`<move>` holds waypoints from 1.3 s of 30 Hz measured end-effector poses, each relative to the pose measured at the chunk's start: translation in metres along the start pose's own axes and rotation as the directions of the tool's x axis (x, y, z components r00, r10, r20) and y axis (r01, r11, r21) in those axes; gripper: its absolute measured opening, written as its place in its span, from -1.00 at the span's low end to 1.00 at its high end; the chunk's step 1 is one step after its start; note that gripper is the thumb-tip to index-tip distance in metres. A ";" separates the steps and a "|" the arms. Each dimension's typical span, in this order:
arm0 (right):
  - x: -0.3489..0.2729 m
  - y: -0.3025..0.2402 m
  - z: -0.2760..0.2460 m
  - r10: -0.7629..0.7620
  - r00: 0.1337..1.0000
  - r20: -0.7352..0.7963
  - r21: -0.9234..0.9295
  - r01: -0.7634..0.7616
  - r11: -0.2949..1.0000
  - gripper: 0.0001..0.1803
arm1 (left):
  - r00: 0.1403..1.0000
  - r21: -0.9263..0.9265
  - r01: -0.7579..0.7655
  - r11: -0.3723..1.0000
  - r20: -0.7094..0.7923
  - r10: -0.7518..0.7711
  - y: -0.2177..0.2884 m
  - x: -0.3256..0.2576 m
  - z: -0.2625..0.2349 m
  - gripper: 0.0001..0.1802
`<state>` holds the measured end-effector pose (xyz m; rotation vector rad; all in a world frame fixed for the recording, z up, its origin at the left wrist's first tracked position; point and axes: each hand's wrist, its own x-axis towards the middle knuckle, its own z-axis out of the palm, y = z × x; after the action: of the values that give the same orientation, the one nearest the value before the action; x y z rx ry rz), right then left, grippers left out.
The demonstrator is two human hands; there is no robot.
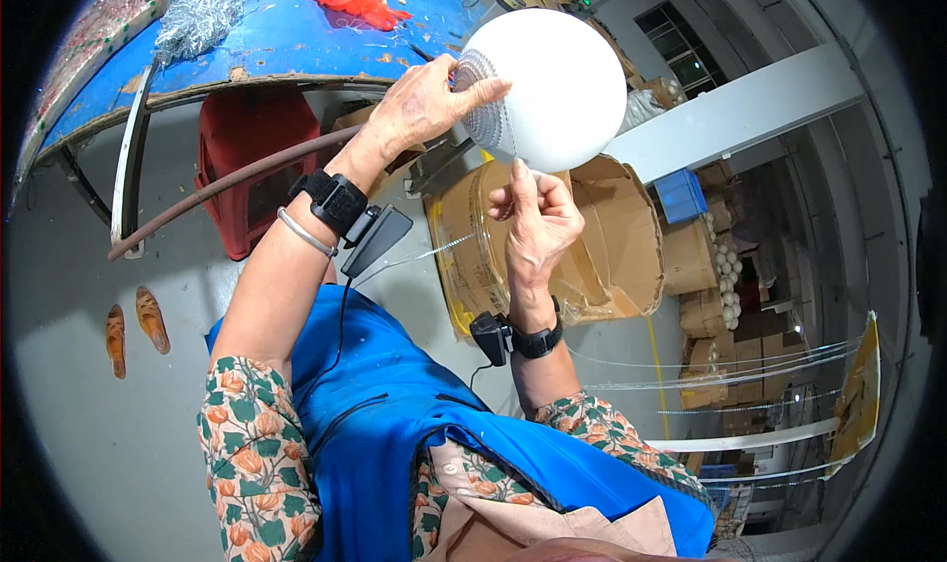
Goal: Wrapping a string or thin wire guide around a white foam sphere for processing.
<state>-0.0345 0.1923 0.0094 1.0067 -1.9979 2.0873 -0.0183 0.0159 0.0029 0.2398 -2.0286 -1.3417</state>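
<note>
Blue apron (370,365) nearest; beyond, right of the worktop (276,44), the left hand (419,98) clamps a white ball (562,88). The right hand (538,217) pinches a strand (515,140), fingertips together. Beaded rings (486,123) cover only its left end; the rest looks undone.

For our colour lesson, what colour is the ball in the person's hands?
The ball is white, showing best in the head view.

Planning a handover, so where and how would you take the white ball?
Probably the bare right side of the white ball, coming from the right with a wide, curved grip: it's smooth and round. The left hand holds the left side over the beaded rows; the right hand is below.
</note>
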 end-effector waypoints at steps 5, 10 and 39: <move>0.009 0.016 -0.003 -0.063 0.998 -0.011 0.017 0.063 0.998 -0.81 | 0.988 -0.034 -0.019 0.999 -0.152 0.014 -0.008 0.002 0.011 -0.04; 0.011 0.023 0.000 -0.040 0.998 -0.055 0.040 0.042 0.998 -0.80 | 0.984 0.008 0.004 1.000 -0.178 -0.002 -0.003 -0.001 0.017 -0.13; 0.002 0.016 -0.017 0.087 0.994 0.058 0.074 -0.091 0.993 -0.80 | 0.985 0.083 -0.002 0.997 -0.169 0.016 -0.005 -0.003 0.008 -0.06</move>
<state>-0.0505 0.2045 -0.0021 1.0159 -2.0393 2.2216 -0.0218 0.0208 -0.0042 0.3693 -1.9410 -1.1915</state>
